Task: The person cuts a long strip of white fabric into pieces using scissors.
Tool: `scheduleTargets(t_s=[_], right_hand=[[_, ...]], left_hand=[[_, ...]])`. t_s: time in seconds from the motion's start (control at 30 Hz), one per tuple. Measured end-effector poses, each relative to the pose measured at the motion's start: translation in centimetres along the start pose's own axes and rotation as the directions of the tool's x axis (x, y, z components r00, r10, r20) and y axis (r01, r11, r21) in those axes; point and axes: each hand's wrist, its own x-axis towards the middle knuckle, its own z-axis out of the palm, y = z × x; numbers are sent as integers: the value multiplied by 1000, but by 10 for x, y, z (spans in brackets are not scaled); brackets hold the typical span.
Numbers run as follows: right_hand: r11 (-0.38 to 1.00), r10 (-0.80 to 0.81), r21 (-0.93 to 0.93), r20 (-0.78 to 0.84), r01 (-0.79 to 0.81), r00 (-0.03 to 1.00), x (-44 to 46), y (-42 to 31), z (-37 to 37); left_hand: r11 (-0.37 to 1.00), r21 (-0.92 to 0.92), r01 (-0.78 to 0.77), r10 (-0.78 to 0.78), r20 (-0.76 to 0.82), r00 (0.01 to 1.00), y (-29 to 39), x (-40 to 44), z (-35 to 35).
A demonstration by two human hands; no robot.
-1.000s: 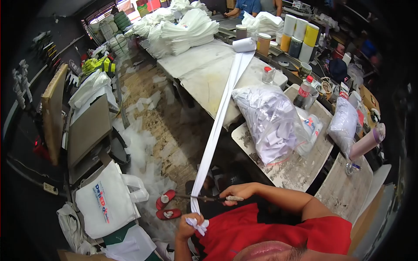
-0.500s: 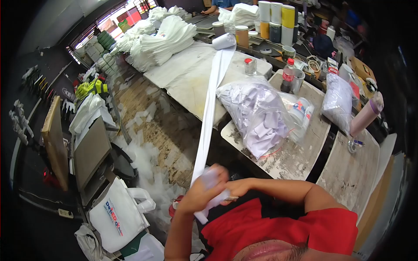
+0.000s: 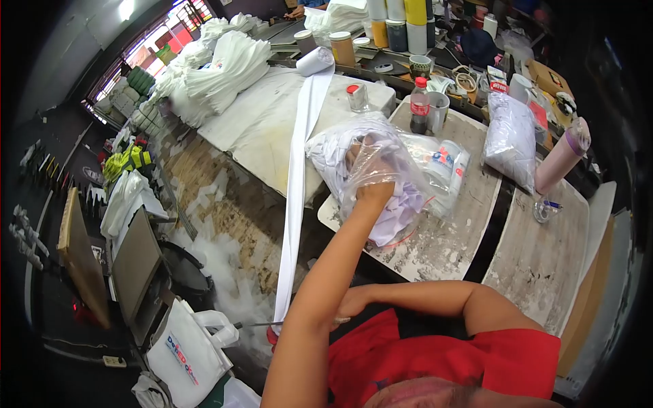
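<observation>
White strip (image 3: pixel 294 190): uncut length remains, running from roll (image 3: pixel 314 62) on table (image 3: pixel 248 136) to near dark blade (image 3: pixel 255 324); many pieces (image 3: pixel 389 228) already bagged.
Left hand (image 3: pixel 367 162) inside plastic bag (image 3: pixel 322 146), grip unclear; right hand (image 3: pixel 350 304) partly hidden, cannot tell.

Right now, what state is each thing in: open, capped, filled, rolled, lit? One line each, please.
Clear bag: open, filled with white pieces.
Left hand: inside the clear bag, grip unclear.
Right hand: partly hidden, grip unclear.
White roll: partly unrolled.
Strip: unwound, running down from the white roll.
Bottle: capped, upright.
Jar: lidded, upright.
Mug: upright, contents unclear.
Pink roll: rolled up, tilted.
Light: lit.
</observation>
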Motion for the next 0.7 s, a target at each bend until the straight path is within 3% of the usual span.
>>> scheduleTargets(t_s=[0.07,0.17,0.27,0.33,0.37,0.4,0.47,0.5,0.57,0.7], right_hand=[[1000,-1,-17,-93,0,996,8,41,11],[1000,-16,10,-101,17,995,11,79,17],[988,-143,-82,-140,133,980,6,69,14],[991,-111,-89,-91,103,990,1,41,4],[993,-79,-93,-35,75,996,1,26,0],[992,-83,-100,-33,80,996,1,16,-2],[989,135,61,-5,-135,991,1,4,-2],[989,139,53,1,-139,990,2,11,-2],[996,91,-16,26,-91,995,5,30,1],[993,-12,120,-57,19,998,6,26,4]], left_hand=[[999,8,39,-40,36,999,0,8,8],[995,1,98,-98,78,992,0,13,12],[996,-26,88,-86,53,995,-6,12,18],[975,-154,158,-140,121,983,-7,10,18],[999,-51,13,-15,-47,999,-2,-3,16],[999,-47,8,-10,-52,999,5,-9,9],[947,-271,174,-140,142,980,25,-14,-16],[946,-272,174,-143,132,981,33,-13,-29],[938,-131,320,-220,488,845,46,-13,-54],[962,-150,229,-127,498,858,41,-28,-91]])
